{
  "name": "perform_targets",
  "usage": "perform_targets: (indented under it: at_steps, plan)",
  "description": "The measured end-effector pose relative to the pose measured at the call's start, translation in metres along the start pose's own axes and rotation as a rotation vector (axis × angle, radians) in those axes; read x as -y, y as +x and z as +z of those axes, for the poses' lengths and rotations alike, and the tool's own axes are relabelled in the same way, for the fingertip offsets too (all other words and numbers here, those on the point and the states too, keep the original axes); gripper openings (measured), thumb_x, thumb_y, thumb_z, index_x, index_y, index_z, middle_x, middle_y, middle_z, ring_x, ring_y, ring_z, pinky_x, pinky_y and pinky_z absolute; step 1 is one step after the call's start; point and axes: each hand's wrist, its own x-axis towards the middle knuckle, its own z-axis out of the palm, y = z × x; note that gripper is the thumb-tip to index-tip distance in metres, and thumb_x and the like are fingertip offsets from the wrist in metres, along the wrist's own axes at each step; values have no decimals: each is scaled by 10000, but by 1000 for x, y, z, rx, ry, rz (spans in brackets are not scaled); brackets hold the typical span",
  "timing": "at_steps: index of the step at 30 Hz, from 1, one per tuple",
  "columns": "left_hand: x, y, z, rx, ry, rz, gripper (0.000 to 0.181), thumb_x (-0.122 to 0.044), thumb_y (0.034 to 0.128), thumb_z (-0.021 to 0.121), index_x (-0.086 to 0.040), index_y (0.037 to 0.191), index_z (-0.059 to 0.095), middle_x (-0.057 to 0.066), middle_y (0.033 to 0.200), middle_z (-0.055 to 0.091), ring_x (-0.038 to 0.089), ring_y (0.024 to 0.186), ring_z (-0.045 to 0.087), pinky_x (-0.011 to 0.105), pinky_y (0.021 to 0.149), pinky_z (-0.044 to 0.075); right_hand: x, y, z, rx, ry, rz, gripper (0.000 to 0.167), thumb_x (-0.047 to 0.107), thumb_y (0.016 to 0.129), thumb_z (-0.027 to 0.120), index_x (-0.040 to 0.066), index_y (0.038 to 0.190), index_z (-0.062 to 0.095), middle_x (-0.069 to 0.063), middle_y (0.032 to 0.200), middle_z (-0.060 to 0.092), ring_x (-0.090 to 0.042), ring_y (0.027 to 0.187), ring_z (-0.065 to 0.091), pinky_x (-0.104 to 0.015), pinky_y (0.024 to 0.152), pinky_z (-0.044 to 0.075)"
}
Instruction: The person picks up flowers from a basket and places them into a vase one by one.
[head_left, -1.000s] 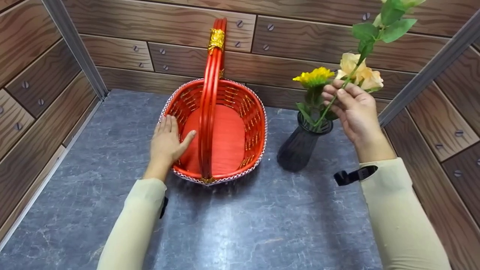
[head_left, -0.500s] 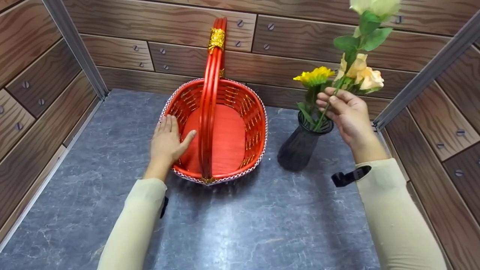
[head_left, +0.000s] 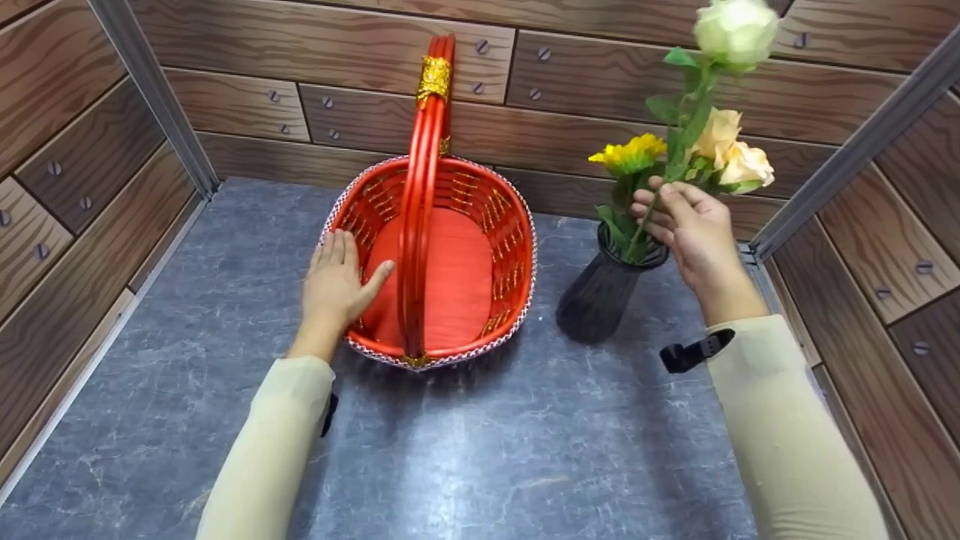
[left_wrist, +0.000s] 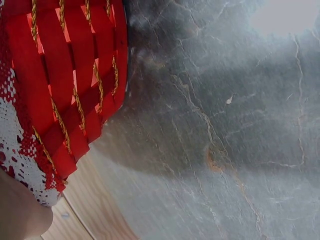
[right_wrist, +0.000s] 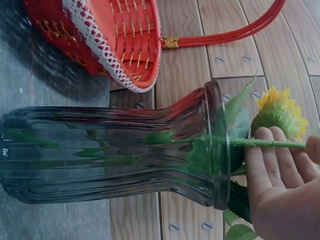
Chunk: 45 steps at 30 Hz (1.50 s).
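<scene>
My left hand [head_left: 336, 281] rests with straight fingers on the left rim of a red woven basket [head_left: 517, 300], its thumb pointing inward. Part of that hand [left_wrist: 30, 215] shows beside the basket's white lace trim in the left wrist view. Between thumb and fingers, my right hand [head_left: 697, 232] pinches the green stem of a white rose [head_left: 739, 34]. The stem's lower end is inside a dark ribbed glass vase [head_left: 600, 296]. A yellow sunflower [head_left: 632, 154] and peach roses [head_left: 745, 165] also stand in the vase, beside and behind my right hand.
A tall red handle [head_left: 424, 150] with gold wrapping arches over the basket. Wood-patterned walls [head_left: 247, 34] with metal corner posts enclose the grey marbled table [head_left: 450, 465] at the back and sides.
My right hand has moved left and slightly down with the white rose's stem, and the bloom has come further into view. The left hand has stayed on the basket rim.
</scene>
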Motion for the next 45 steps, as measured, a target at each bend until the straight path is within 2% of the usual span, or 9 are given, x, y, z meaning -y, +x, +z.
perform_targets:
  at_steps: [9, 19, 26, 28, 31, 35, 38, 42, 45]
  plan:
    - [2, 2, 1, 8, 4, 5, 1008, -737, 964, 221, 63, 1565, 103, 241, 1646, 96, 386, 1535, 42, 489, 1253, 38, -11, 0, 1, -38, -25, -51, 156, 68, 982, 611, -20, 1109, 627, -86, 927, 768, -188, 833, 747, -297, 819, 600]
    - [1, 3, 0, 8, 8, 8, 988, -714, 977, 247, 70, 1563, 119, 248, 1644, 105, 392, 1534, 46, 490, 1252, 37, -12, -1, 2, -40, -121, 12, 256, 66, 983, 611, -47, 1209, 566, -61, 938, 767, -180, 867, 744, -289, 830, 595]
    - [0, 3, 0, -12, 20, 12, 980, -705, 980, 268, 77, 1558, 143, 256, 1636, 142, 392, 1532, 76, 488, 1253, 68, -6, -1, 4, -55, -158, 79, 149, 101, 961, 653, -11, 1055, 681, -37, 919, 768, -166, 847, 747, -287, 815, 598]
    - [0, 3, 0, -4, 21, 9, 985, -709, 979, 255, 77, 1559, 135, 256, 1637, 131, 393, 1532, 70, 488, 1253, 59, -5, -1, 4, -41, -211, 98, 163, 100, 965, 646, -17, 1068, 696, -29, 902, 770, -156, 838, 748, -284, 807, 599]
    - [0, 3, 0, 5, 20, 6, 997, -723, 973, 234, 74, 1561, 128, 253, 1640, 114, 392, 1533, 58, 484, 1253, 42, -1, -3, 3, -13, -319, 115, 272, 103, 979, 628, -87, 1174, 646, -2, 884, 770, -133, 835, 746, -277, 805, 597]
    - [-2, 4, 1, 8, 17, 14, 1004, -731, 969, 222, 74, 1561, 129, 252, 1640, 107, 396, 1532, 52, 487, 1252, 34, 6, -8, 0, 18, -552, 98, 426, 156, 1008, 591, -156, 1294, 546, 57, 887, 753, -72, 834, 732, -255, 808, 593]
    - [-2, 4, 1, 3, 10, 22, 988, -714, 977, 246, 77, 1560, 135, 257, 1638, 118, 401, 1530, 57, 492, 1252, 39, 12, -13, -2, 20, -711, 71, 453, 205, 1018, 578, -152, 1295, 559, -7, 950, 757, -48, 831, 726, -253, 807, 592]
    - [-1, 2, 0, 2, 1, 25, 969, -692, 987, 270, 76, 1560, 129, 257, 1638, 124, 401, 1531, 58, 496, 1251, 42, 14, -19, -4, 7, -789, 51, 449, 238, 1010, 596, -122, 1277, 602, -139, 1051, 751, -65, 825, 735, -266, 793, 597]
    - [2, 1, 0, 3, -9, 30, 971, -693, 987, 266, 80, 1558, 127, 262, 1636, 121, 408, 1529, 57, 501, 1250, 40, 13, -24, -6, -3, -763, 37, 432, 227, 997, 619, -113, 1265, 616, -126, 1018, 759, -80, 819, 741, -275, 788, 598]
